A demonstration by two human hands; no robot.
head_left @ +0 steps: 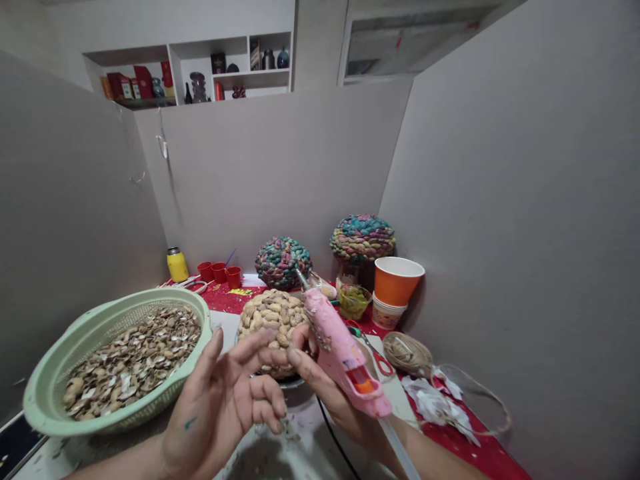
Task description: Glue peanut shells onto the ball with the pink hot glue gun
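My left hand [225, 393] is open, palm turned up and fingers spread, with nothing in it. A pink hot glue gun [340, 340] is in my right hand [327, 387], its metal nozzle pointing up and away and a clear glue stick [399, 450] coming out of its back end. The handle and trigger are mostly hidden. The fingertips of both hands meet or nearly meet in front of a dome covered in peanut shells [273, 317], which my fingers partly cover. A black cord [333, 433] runs down below my right hand.
A green colander [193, 363] of shell pieces stands left. Behind are two painted domes [283, 261] [363, 237], red cups [233, 277] and a yellow bottle [177, 265]. Orange paper cups [397, 283], scissors [383, 363], twine [407, 355] and crumpled tissue [443, 407] lie right. Grey panels enclose the table.
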